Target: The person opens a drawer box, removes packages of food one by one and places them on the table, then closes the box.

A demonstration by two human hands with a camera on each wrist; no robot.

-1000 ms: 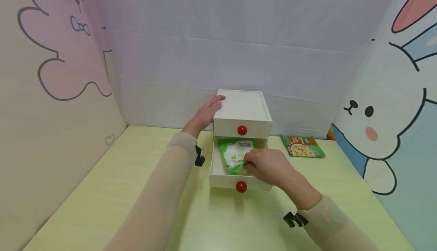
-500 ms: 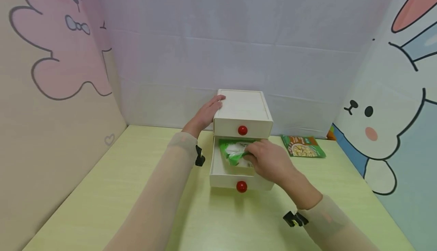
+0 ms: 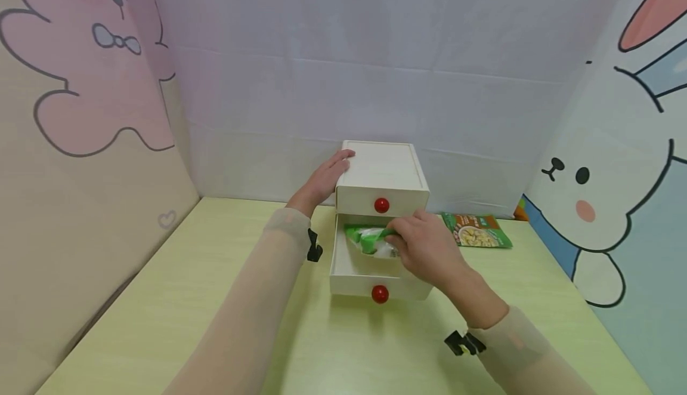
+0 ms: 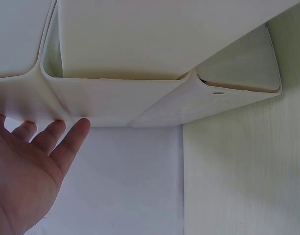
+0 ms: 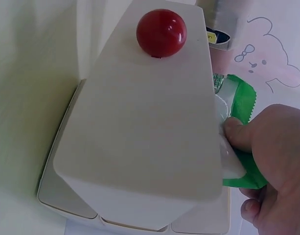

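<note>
A white drawer box [image 3: 378,165] with red knobs stands against the back wall, its lower drawer [image 3: 351,284] pulled out. My right hand [image 3: 429,249] pinches the near edge of a green-and-white packet [image 3: 370,241] between thumb and fingers. That edge is lifted, while the far part of the packet is inside the drawer. In the right wrist view, the thumb presses on the packet [image 5: 245,103] beside the drawer front [image 5: 140,117]. My left hand [image 3: 322,181] rests on the box's upper left side with extended fingers, as the left wrist view also shows the hand [image 4: 32,166] against the box's side.
A brown-and-green food packet [image 3: 477,231] lies flat on the table to the right of the box. Walls with cartoon drawings border the light wooden table [image 3: 225,252] at left and right, and a pale sheet [image 3: 300,85] hangs behind.
My right hand has risen slightly, lifting the near edge of the green-and-white packet and tilting it up from lying flat in the drawer. My left hand has stayed on the box.
</note>
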